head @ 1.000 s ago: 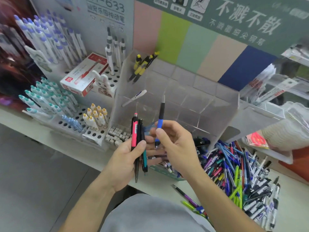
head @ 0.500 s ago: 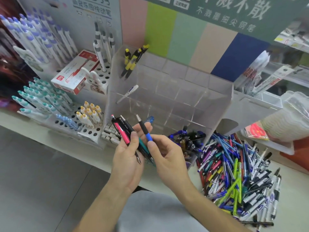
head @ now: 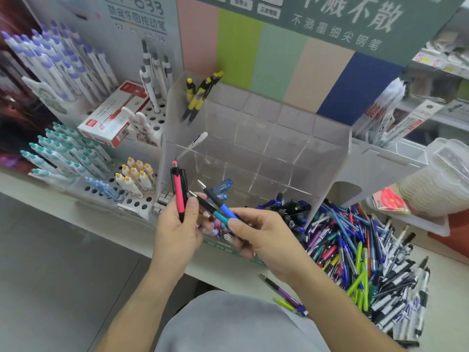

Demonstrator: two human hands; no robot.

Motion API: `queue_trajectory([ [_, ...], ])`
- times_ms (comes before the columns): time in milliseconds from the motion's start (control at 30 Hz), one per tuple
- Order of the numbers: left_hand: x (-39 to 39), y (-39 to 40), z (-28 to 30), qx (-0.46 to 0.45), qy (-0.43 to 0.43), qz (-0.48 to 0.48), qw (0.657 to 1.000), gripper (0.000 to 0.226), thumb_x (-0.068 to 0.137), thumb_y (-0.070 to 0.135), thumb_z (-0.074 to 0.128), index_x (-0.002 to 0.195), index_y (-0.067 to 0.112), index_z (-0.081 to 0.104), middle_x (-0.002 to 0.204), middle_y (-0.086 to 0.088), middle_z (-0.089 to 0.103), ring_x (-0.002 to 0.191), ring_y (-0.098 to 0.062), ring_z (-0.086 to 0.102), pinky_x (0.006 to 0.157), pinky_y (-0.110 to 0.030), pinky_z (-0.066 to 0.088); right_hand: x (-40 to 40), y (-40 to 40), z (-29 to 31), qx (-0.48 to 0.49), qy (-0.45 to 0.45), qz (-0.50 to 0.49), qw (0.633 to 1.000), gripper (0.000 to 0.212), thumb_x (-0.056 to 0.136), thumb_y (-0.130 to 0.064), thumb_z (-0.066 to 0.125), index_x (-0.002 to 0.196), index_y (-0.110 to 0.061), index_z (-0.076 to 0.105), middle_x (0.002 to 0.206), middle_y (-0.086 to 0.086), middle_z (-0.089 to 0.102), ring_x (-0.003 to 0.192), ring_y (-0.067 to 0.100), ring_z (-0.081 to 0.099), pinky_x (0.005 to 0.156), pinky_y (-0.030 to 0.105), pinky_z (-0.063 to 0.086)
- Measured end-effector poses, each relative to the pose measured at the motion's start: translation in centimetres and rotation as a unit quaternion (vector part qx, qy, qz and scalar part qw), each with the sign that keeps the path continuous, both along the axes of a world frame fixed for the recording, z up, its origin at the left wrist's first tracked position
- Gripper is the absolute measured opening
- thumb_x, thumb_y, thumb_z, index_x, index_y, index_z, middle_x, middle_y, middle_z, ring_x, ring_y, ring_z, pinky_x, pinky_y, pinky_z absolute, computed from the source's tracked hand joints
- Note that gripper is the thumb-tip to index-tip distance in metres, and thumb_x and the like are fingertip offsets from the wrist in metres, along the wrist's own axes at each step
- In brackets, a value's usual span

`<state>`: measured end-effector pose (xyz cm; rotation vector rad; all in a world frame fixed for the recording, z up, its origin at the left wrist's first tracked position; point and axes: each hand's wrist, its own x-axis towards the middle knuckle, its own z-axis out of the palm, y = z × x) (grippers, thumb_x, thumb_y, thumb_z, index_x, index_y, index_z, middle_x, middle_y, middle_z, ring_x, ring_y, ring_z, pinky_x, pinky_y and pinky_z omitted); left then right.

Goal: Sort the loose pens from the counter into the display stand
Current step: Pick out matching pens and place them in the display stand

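My left hand [head: 177, 232] grips a pink-and-black pen [head: 178, 193] upright, with a black pen behind it, in front of the clear display stand [head: 330, 158]. My right hand [head: 256, 235] pinches a blue-grip pen [head: 215, 199] and a teal-grip pen [head: 208, 207], both slanting up to the left between the two hands. The stand holds yellow-and-black pens [head: 198, 95] in its back-left cell, a white pen [head: 195, 142] below them, and dark blue pens [head: 281, 207] in a front cell. A big heap of loose pens [head: 368, 255] lies on the counter to the right.
A white peg rack [head: 142, 201] with blue, teal and yellow-capped pens stands to the left, a red-and-white pen box [head: 114, 115] on it. Two stray pens [head: 286, 295] lie near the counter's front edge. A plastic bin [head: 446, 161] sits at far right.
My left hand has turned the pink-and-black pen upright, apart from the others. My right hand now pinches the teal-grip pen together with the blue-grip one, lower and tilted left.
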<state>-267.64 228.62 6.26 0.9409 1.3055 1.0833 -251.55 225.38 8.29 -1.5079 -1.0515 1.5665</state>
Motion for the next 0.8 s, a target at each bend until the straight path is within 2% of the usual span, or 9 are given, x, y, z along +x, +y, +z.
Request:
queue_trajectory([
  [100, -1.0, 0.7, 0.4, 0.006, -0.022, 0.010, 1.000, 0.042, 0.090, 0.052, 0.051, 0.100, 0.014, 0.067, 0.046, -0.005, 0.043, 0.035, -0.013, 0.030, 0.038, -0.025, 0.028, 1.4, 0.9, 1.1, -0.021, -0.041, 0.015, 0.999, 0.033, 0.105, -0.013, 0.052, 0.122, -0.032, 0.071, 0.065, 0.003, 0.046, 0.060, 0.017, 0.038, 0.055, 0.026, 0.035],
  [167, -1.4, 1.0, 0.9, 0.013, -0.024, -0.019, 0.999, 0.048, 0.084, 0.056, 0.055, 0.100, 0.012, 0.068, 0.041, -0.002, 0.043, 0.033, -0.013, 0.030, 0.036, -0.023, 0.028, 2.4, 1.5, 2.1, -0.016, -0.097, 0.092, 0.991, 0.035, 0.106, -0.018, 0.050, 0.122, -0.042, 0.070, 0.064, 0.002, 0.044, 0.063, 0.023, 0.033, 0.058, 0.034, 0.030],
  [233, -1.4, 1.3, 1.7, 0.023, -0.001, -0.055, 0.998, 0.043, 0.082, 0.046, 0.061, 0.096, 0.006, 0.068, 0.044, 0.001, 0.051, 0.031, -0.008, 0.038, 0.035, -0.018, 0.031, 3.3, 2.1, 3.3, -0.009, -0.150, 0.166, 0.975, 0.037, 0.106, -0.020, 0.049, 0.122, -0.047, 0.068, 0.062, -0.004, 0.045, 0.062, 0.023, 0.032, 0.058, 0.037, 0.028],
  [333, -1.1, 1.8, 2.5, 0.039, 0.000, -0.090, 0.995, 0.023, 0.088, 0.026, 0.064, 0.092, 0.003, 0.067, 0.055, -0.004, 0.061, 0.034, -0.005, 0.048, 0.036, -0.012, 0.036, 4.5, 3.1, 5.8, 0.028, -0.213, 0.199, 0.956, 0.030, 0.104, -0.022, 0.054, 0.124, -0.040, 0.069, 0.061, -0.013, 0.056, 0.057, 0.014, 0.042, 0.056, 0.029, 0.036],
  [433, -0.7, 2.4, 3.3, 0.054, -0.038, -0.079, 0.995, 0.022, 0.088, 0.029, 0.062, 0.093, 0.008, 0.065, 0.056, -0.017, 0.050, 0.035, -0.010, 0.038, 0.040, -0.016, 0.039, 4.5, 4.0, 7.5, 0.098, -0.099, 0.050, 0.989, 0.017, 0.091, -0.016, 0.072, 0.108, -0.018, 0.073, 0.070, 0.003, 0.067, 0.054, 0.015, 0.053, 0.056, 0.023, 0.049],
  [533, 0.4, 3.2, 4.1, 0.082, -0.046, -0.081, 0.992, 0.024, 0.092, 0.034, 0.059, 0.097, 0.011, 0.064, 0.056, -0.017, 0.058, 0.040, -0.021, 0.040, 0.044, -0.027, 0.037, 3.5, 5.1, 8.1, 0.184, 0.031, -0.103, 0.977, 0.020, 0.081, -0.017, 0.075, 0.098, -0.007, 0.071, 0.078, 0.012, 0.071, 0.053, 0.018, 0.057, 0.054, 0.023, 0.054],
  [633, 1.0, 4.2, 4.7, 0.102, -0.039, -0.073, 0.991, 0.028, 0.097, 0.039, 0.052, 0.102, 0.015, 0.066, 0.073, -0.003, 0.068, 0.040, -0.016, 0.040, 0.040, -0.024, 0.035, 3.4, 7.2, 9.4, 0.332, -0.066, -0.163, 0.927, 0.010, 0.093, -0.010, 0.069, 0.103, -0.010, 0.069, 0.083, 0.009, 0.072, 0.055, 0.015, 0.059, 0.053, 0.025, 0.054],
  [700, 0.5, 4.7, 4.6, 0.083, -0.077, -0.061, 0.992, 0.029, 0.098, 0.040, 0.049, 0.104, 0.017, 0.066, 0.076, -0.003, 0.062, 0.039, -0.011, 0.037, 0.038, -0.020, 0.031, 4.4, 9.0, 11.1, 0.451, -0.180, -0.182, 0.855, 0.011, 0.096, -0.009, 0.067, 0.105, -0.014, 0.064, 0.083, -0.001, 0.067, 0.059, 0.013, 0.060, 0.056, 0.025, 0.052],
  [800, -0.4, 4.4, 3.9, 0.041, -0.136, -0.073, 0.987, 0.028, 0.103, 0.032, 0.043, 0.104, 0.016, 0.065, 0.074, 0.000, 0.056, 0.041, -0.010, 0.036, 0.038, -0.018, 0.027, 6.3, 11.7, 13.2, 0.531, -0.326, -0.110, 0.774, 0.013, 0.096, -0.011, 0.066, 0.109, -0.011, 0.064, 0.093, -0.012, 0.062, 0.078, 0.009, 0.064, 0.071, 0.025, 0.055],
])
